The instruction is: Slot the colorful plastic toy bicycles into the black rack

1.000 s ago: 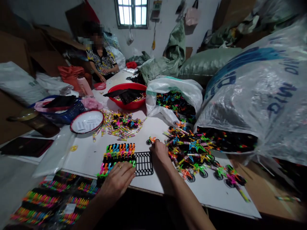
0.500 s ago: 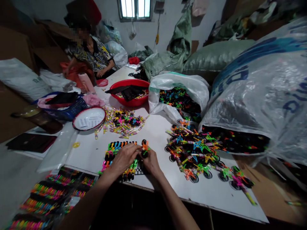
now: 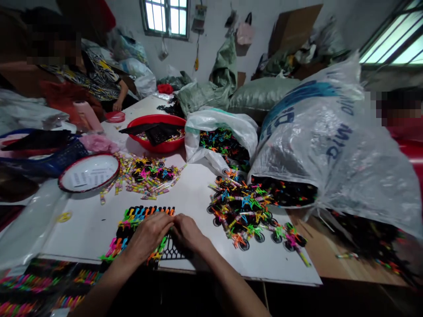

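My left hand lies over a black grid tray with rows of colourful toy bicycles standing in it. Its fingers are bent together at the tray's upper right part. My right hand meets it there, fingers curled inward and fingertips close to the left ones. Whatever sits between the fingertips is too small and covered to name. Bare cells of the tray show below the hands. A pile of toy bicycles with candy tubes lies to the right, and loose candy tubes lie behind.
Behind are a red basin, an enamel bowl, and an open white sack of bicycles. A big plastic sack stands right. Packed bicycles lie lower left. One person sits back left; another's head shows far right.
The view has turned to the right, bringing a second window and person in. The orange toy bicycle that showed upright between my hands is now hidden or set down among the fingers.
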